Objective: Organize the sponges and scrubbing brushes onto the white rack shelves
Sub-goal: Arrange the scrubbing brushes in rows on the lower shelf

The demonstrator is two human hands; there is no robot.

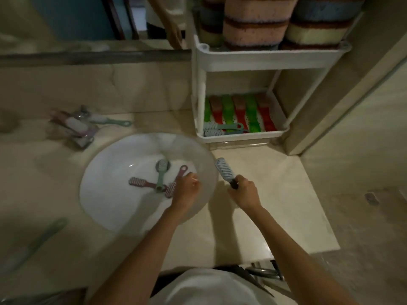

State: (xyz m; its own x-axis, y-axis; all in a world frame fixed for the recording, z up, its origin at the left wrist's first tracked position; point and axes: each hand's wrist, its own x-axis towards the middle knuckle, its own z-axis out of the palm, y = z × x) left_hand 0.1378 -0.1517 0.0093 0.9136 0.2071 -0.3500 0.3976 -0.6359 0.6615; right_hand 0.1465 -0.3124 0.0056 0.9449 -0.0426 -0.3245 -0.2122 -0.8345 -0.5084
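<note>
My right fingers wrap the dark handle of a grey-bristled scrubbing brush, its head tilted up and away from them above the beige desk. My left fingers curl down inside the white sink, over the middle of a red brush; whether they grip it, I cannot tell. Just left of them lie a green brush and a second red brush, overlapping. Beyond my right fingers stands the white rack: its lower shelf holds red and green sponges with two brushes at the front, its upper shelf stacked sponges. Far left of my left fingers, more brushes sit piled on the desk.
</note>
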